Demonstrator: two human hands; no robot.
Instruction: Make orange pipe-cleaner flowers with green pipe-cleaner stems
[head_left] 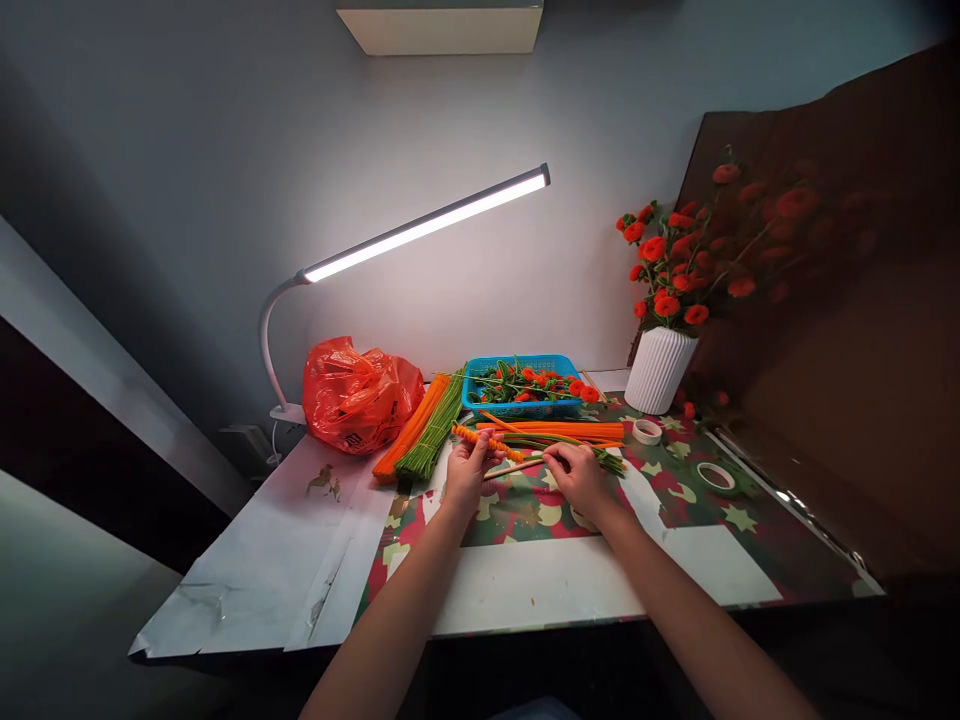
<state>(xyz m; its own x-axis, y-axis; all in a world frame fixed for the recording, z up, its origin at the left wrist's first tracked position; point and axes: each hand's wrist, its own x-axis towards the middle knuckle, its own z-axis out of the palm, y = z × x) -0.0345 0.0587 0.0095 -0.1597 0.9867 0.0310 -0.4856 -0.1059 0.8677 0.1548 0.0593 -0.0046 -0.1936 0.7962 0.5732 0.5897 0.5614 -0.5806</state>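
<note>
My left hand [469,470] is closed around a coiled orange pipe cleaner [513,452], whose spiral slants down to the right past my fingers. At the lower end of the coil, the thumb and forefinger of my right hand [579,478] are pinched together on the pipe cleaner. A thin pale stick [517,468] runs just below the coil between both hands; whether my fingers also grip it I cannot tell. Right behind the hands lie straight orange pipe cleaners [577,431] and green pipe cleaners [613,463].
Upright bundles of orange stems [409,430] and green stems [435,432] lie left, beside a red plastic bag [360,395]. A blue basket [517,408] holds orange flowers. A white vase [661,370], two tape rolls [646,432] and a lit lamp [427,228] stand around.
</note>
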